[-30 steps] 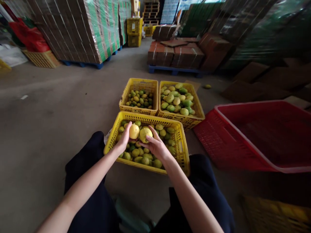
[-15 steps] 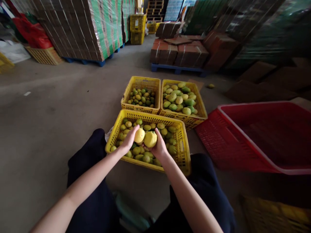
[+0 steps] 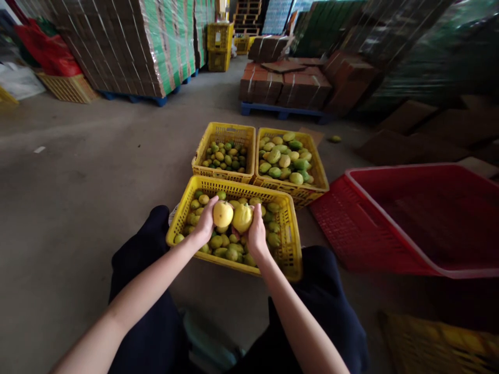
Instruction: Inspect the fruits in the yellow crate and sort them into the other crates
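Left hand: fingers clasped round left lemon | right hand: fingers clasped round right lemon | both above near yellow crate | red crate at right

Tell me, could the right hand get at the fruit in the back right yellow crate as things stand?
Probably, but not freely: the right hand holds a yellow fruit. The way looks clear otherwise, since the back right crate is open-topped, just beyond the near crate.
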Demonstrator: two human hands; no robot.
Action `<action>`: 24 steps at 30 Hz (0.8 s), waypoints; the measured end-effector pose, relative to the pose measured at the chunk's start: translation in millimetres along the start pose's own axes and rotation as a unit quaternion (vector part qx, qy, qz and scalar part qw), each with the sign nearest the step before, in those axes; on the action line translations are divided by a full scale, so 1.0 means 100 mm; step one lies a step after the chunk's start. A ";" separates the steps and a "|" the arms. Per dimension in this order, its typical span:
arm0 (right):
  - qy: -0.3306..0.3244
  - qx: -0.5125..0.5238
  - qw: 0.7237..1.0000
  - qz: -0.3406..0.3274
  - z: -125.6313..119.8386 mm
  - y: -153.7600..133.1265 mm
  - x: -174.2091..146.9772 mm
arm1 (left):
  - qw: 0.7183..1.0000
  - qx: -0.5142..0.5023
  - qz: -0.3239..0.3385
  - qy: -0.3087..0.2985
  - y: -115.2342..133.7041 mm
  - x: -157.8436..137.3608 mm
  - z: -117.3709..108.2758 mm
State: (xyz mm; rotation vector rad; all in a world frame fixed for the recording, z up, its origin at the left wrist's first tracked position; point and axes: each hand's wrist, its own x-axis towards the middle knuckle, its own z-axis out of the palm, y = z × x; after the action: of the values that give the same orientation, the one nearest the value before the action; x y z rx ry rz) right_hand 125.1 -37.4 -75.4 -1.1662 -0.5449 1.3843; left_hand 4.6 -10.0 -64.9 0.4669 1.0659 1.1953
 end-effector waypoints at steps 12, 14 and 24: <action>0.001 -0.119 0.978 -0.169 -0.05 0.07 -0.11 | 0.997 0.025 0.073 0.031 -0.03 -0.02 -0.01; 0.004 -0.115 0.976 -0.183 -0.03 0.08 -0.14 | 0.994 0.027 0.095 0.040 -0.01 -0.05 -0.01; 0.003 -0.142 0.960 -0.240 -0.01 0.14 -0.23 | 0.999 -0.006 0.035 0.010 0.03 -0.08 0.00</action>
State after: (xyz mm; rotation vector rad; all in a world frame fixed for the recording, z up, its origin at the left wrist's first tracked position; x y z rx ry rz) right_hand 115.7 -62.0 -80.5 -1.1638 -0.9764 0.9025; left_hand 3.1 -15.8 -59.0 0.4881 1.0659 1.2705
